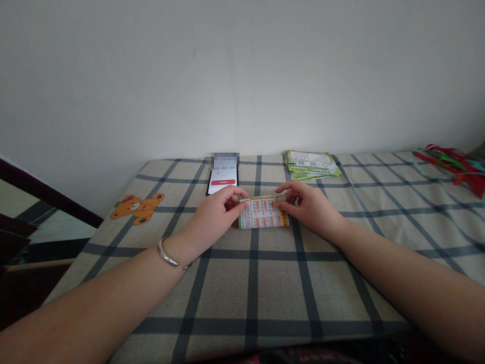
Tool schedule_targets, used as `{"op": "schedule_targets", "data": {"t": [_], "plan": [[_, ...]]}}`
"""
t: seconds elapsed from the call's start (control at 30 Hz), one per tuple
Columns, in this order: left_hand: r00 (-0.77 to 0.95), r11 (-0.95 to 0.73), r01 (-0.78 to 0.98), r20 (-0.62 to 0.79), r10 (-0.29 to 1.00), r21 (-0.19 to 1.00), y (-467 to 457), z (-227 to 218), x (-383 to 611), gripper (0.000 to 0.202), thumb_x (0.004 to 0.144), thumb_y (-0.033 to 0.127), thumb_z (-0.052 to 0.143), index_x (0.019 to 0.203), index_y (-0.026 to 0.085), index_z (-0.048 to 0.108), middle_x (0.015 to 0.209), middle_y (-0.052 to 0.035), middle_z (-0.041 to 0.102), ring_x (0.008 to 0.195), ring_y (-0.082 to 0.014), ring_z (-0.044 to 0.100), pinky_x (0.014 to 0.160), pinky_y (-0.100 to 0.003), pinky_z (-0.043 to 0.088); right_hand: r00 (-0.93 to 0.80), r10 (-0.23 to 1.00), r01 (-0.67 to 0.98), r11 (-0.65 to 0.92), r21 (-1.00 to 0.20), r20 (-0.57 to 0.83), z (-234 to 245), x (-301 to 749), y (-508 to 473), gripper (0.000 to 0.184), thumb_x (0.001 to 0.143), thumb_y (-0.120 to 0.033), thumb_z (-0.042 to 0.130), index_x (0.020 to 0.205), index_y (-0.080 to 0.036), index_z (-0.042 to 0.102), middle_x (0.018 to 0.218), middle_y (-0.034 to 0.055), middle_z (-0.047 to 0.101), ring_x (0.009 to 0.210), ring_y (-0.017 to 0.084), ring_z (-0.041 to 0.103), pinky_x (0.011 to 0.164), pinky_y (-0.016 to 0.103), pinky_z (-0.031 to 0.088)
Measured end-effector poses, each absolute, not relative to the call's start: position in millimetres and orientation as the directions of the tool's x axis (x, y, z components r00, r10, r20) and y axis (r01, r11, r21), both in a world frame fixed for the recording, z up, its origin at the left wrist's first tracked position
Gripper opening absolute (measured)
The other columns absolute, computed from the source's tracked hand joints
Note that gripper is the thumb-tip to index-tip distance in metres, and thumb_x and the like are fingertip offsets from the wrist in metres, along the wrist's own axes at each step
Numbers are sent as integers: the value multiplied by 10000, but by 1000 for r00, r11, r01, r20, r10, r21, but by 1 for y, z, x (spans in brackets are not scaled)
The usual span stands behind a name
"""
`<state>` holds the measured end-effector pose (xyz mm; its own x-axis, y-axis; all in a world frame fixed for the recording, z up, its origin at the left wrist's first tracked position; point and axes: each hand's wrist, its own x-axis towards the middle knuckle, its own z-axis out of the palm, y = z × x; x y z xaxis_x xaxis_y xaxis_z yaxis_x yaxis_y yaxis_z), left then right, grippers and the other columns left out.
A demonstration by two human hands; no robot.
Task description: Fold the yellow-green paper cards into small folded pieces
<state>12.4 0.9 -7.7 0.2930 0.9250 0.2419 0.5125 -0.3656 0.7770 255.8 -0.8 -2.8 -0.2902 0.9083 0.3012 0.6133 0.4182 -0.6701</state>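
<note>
A small printed paper leaflet [262, 215], white with orange blocks and a green and yellow border, is upright or tilted between my hands above the checked cloth. My left hand [225, 205], with a silver bangle on the wrist, pinches its upper left corner, thumb on the front. At the upper right, my right hand [308, 205] has its thumb on the front face. Its index finger reaches behind the top edge, and the other fingers are curled. Just beyond my left hand is a phone [223, 182] showing a timer.
A loose stack of green and white leaflets [312, 164] lies at the back by the wall. Red and green ribbon-like strips [460, 164] are heaped at the far right. A bear picture [138, 208] lies flat on the checked tablecloth [223, 293] to the left.
</note>
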Motion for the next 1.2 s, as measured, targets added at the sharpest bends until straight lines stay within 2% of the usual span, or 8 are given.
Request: {"op": "schedule_targets", "data": {"t": [0.23, 0.53, 0.73, 0.93, 1.2], "plan": [[280, -381, 474, 275, 920, 793, 2, -9, 12, 179, 842, 303, 611, 995, 210, 611, 764, 5, 621, 671, -150, 608, 603, -287, 502, -255, 921, 586, 390, -711, 295, -5, 255, -1, 221, 803, -358, 693, 966, -218, 641, 672, -36, 581, 576, 110, 497, 545, 252, 401], [271, -375, 475, 273, 923, 796, 6, -15, 8, 237, 854, 391, 622, 1002, 206, 618, 819, -13, 669, 721, -161, 638, 655, -311, 526, -215, 938, 533, 346, -772, 272, -5, 255, -1, 213, 792, -324, 689, 964, -209, 639, 681, -30, 611, 587, 114, 536, 541, 250, 416], [277, -380, 463, 277, 920, 801, 5, -13, 8, 249, 855, 381, 625, 1031, 206, 623, 850, -21, 683, 756, -167, 651, 709, -332, 540, -203, 935, 475, 353, -806, 290, -11, 257, 3, 246, 773, -339, 711, 970, -213, 638, 649, -44, 570, 563, 105, 495, 520, 246, 401], [269, -410, 465, 316, 910, 784, 5, -14, 9, 231, 853, 357, 619, 1029, 209, 611, 751, 8, 634, 685, -154, 623, 653, -309, 531, -184, 944, 445, 329, -833, 274, -14, 256, 6, 280, 747, -355, 731, 973, -216, 643, 677, -29, 589, 604, 120, 524, 533, 256, 422], [280, -393, 463, 289, 915, 795, 6, -13, 9, 197, 875, 352, 599, 986, 192, 629, 840, -24, 683, 740, -161, 651, 687, -316, 542, -174, 952, 402, 303, -864, 253, -13, 255, 5, 275, 737, -357, 745, 942, -203, 646, 670, -24, 612, 608, 120, 547, 540, 256, 432]]}}
